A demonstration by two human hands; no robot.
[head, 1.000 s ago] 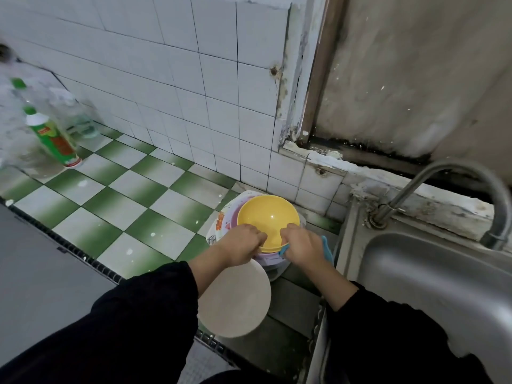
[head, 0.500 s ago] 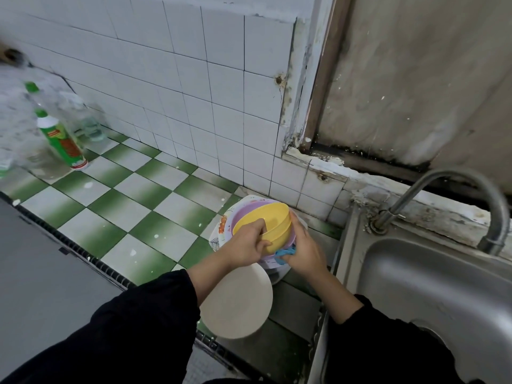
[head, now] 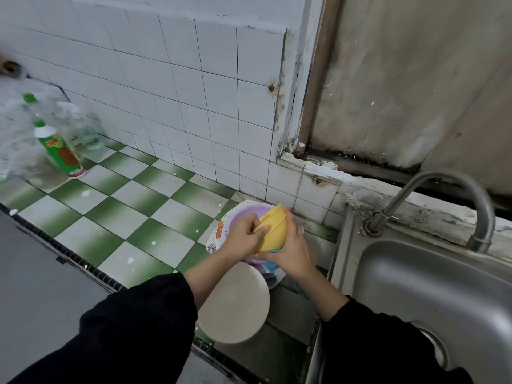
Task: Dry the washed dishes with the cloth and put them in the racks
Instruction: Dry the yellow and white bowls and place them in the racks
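The yellow bowl (head: 273,231) is tipping on its side, mouth facing left, raised between both hands above a stack of dishes at the back of the green-and-white tiled counter (head: 124,212), just left of the sink. Its inside is turning away from the camera, so any contents cannot be told.

Directly beneath it a purple bowl (head: 246,214) is sitting on a floral plate (head: 219,231), the bowl's pale interior showing behind the left hand. Part of a blue cloth (head: 271,266) is peeking out under the right hand; whether that hand is pinning it against the bowl cannot be told.

The left hand (head: 243,238) is pinching the yellow bowl's rim, fingers curled over the edge. The right hand (head: 293,250) is cupping the bowl's outer wall and base, fingers wrapped round it.

Nearer the person, a cream plate (head: 235,306) is lying flat at the counter's front edge. To the right the steel sink (head: 415,286) is sitting under a curved tap (head: 443,184). Far left, a green bottle (head: 59,148) is standing among clear bottles (head: 83,126).
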